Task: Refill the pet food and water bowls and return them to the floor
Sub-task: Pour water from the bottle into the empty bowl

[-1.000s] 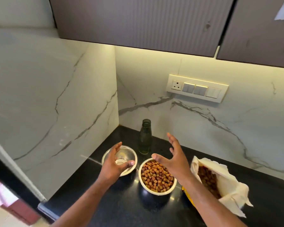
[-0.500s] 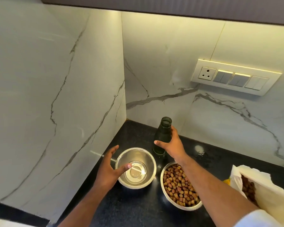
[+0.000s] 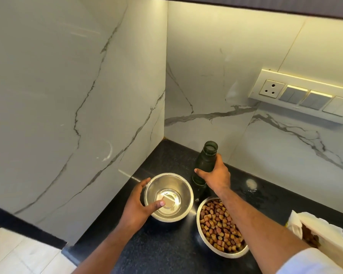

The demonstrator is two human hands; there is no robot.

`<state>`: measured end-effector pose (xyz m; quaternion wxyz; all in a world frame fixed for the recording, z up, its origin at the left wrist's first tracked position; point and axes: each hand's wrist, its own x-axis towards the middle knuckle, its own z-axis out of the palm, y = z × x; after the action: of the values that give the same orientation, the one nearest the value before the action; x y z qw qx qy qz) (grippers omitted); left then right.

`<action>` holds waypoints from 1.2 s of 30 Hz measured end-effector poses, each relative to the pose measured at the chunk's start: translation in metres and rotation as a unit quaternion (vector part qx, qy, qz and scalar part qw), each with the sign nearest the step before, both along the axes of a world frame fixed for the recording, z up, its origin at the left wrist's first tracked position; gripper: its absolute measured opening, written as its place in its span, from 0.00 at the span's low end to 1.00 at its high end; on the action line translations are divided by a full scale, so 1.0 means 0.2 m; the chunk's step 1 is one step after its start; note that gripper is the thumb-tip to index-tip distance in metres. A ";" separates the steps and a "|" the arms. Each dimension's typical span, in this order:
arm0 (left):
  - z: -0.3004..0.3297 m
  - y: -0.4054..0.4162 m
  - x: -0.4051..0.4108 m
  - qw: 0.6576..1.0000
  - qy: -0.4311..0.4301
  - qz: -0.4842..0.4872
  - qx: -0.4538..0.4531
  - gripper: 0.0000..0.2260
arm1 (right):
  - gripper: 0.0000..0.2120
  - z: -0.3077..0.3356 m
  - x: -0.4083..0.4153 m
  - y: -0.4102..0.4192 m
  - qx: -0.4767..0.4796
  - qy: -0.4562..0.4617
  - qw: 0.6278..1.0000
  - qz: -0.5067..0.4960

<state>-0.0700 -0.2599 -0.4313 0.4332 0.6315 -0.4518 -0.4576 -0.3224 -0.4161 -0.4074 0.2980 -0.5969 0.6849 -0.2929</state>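
A: What are the walls point(image 3: 216, 76) like?
B: White stone with thin grey lines. Two walls meet in a corner.
A: And the surface point(image 3: 166, 250)?
B: Black and shiny, with tiny specks.
A: What is on the right wall?
B: A white plate point(image 3: 303, 96) with a socket and switches.
A: Where is the light?
B: Warm light shines down from under the dark cupboard point(image 3: 285, 4). The floor point(image 3: 18, 252) at lower left is pale tile.

Empty steel bowl point(image 3: 169, 198), kibble-filled bowl point(image 3: 220, 229) beside it, uncapped dark bottle point(image 3: 205, 165) upright behind.
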 end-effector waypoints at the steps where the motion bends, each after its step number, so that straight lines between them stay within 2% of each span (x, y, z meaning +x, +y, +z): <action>1: 0.00 0.02 0.00 1.000 -0.008 0.007 0.001 0.43 | 0.41 0.01 0.00 0.01 -0.003 0.014 1.000 0.013; 3: 0.00 0.06 0.00 0.999 -0.023 0.023 0.009 0.48 | 0.42 0.02 -0.01 0.03 -0.012 0.051 0.997 0.048; 11: 0.02 0.23 -0.05 0.998 -0.041 0.037 0.010 0.53 | 0.45 0.12 -0.06 0.11 -0.052 0.187 0.963 0.185; 15: 0.03 0.26 -0.09 0.998 -0.050 0.041 0.006 0.53 | 0.47 0.16 -0.08 0.14 -0.072 0.261 0.933 0.237; 18: 0.04 0.26 -0.10 0.998 -0.047 0.044 0.017 0.57 | 0.48 0.19 -0.10 0.15 -0.084 0.328 0.899 0.276; 20: 0.03 0.26 -0.12 0.997 -0.045 0.049 0.025 0.57 | 0.48 0.20 -0.10 0.15 -0.092 0.364 0.878 0.297; 23: 0.01 0.28 -0.14 0.996 -0.051 0.062 0.035 0.53 | 0.48 0.22 -0.10 0.14 -0.104 0.407 0.849 0.320; 27: 0.00 0.28 -0.14 0.995 -0.062 0.064 0.048 0.54 | 0.48 0.22 -0.09 0.13 -0.111 0.453 0.821 0.331; 36: 0.00 0.26 -0.12 0.994 -0.067 0.060 0.059 0.53 | 0.47 0.20 -0.08 0.12 -0.111 0.511 0.780 0.344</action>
<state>-0.0942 -0.2079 -0.4312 0.3907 0.7113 -0.4134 -0.4128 -0.3391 -0.3920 -0.3664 -0.0829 -0.8840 0.4485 0.1025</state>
